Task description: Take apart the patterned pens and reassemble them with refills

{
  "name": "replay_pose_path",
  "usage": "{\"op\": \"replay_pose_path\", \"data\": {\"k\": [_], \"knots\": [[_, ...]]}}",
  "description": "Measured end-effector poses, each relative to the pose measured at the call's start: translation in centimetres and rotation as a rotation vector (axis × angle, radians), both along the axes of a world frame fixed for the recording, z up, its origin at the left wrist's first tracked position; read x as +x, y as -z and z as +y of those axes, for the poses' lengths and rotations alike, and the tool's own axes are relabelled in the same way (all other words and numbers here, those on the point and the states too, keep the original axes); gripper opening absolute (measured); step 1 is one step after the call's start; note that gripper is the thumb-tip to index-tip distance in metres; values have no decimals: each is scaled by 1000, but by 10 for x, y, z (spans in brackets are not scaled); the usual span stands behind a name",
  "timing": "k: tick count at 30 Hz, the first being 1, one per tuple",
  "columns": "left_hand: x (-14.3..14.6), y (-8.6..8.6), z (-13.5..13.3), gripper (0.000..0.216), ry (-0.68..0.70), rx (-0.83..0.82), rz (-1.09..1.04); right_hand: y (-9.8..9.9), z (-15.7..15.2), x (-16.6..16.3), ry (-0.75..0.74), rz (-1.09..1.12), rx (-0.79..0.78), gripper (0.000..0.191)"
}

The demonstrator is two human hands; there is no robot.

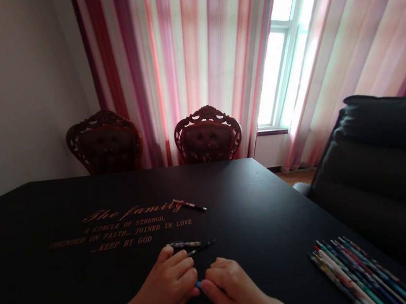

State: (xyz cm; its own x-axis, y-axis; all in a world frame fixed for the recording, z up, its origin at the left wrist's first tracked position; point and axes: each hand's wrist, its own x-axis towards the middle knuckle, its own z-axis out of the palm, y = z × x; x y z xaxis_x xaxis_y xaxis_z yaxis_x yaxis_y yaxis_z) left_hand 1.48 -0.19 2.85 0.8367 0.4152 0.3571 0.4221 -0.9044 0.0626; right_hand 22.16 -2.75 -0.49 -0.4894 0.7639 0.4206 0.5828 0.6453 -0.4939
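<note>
My left hand [174, 285] and my right hand [234, 286] meet low over the black table, fingers curled in. A small blue piece [198, 285] shows between them, pinched from both sides; most of it is hidden by the fingers. Just beyond my left hand lies a patterned pen barrel [185, 245]. Beside it is a slim dark pointed piece [203, 247], its near end hidden behind my left fingers. Farther off, a pen [190, 204] with a patterned barrel and black end rests across the printed lettering.
Several pens [355, 272] lie side by side at the right of the black table [250, 206]. Two carved chairs [208, 138] stand past the far edge, before striped curtains [186, 46]. A black leather seat [383, 169] is on the right.
</note>
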Motion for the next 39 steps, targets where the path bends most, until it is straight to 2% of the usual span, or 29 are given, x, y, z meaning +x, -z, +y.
{"op": "replay_pose_path", "data": {"k": [7,14,21,27,31,33,36,39], "knots": [[0,3,3,15,-4,-51,-30,-2,3,8,-19,-94,58,38],[0,7,3,19,-17,-87,-95,-13,6,16,-52,-245,163,32],[0,10,6,27,-56,-216,-96,-27,14,22,-66,-373,340,30],[-4,17,8,32,-78,-322,-183,-23,19,24,-50,-384,413,34],[-6,22,11,36,-99,-369,-258,-17,19,25,-6,-342,410,33],[-9,25,15,39,-157,-390,-331,-14,21,30,27,-282,380,31],[-12,29,21,43,-288,-384,-451,-9,30,43,149,-107,276,25],[-12,26,22,30,-363,-344,-454,-2,41,56,271,82,182,19]]}}
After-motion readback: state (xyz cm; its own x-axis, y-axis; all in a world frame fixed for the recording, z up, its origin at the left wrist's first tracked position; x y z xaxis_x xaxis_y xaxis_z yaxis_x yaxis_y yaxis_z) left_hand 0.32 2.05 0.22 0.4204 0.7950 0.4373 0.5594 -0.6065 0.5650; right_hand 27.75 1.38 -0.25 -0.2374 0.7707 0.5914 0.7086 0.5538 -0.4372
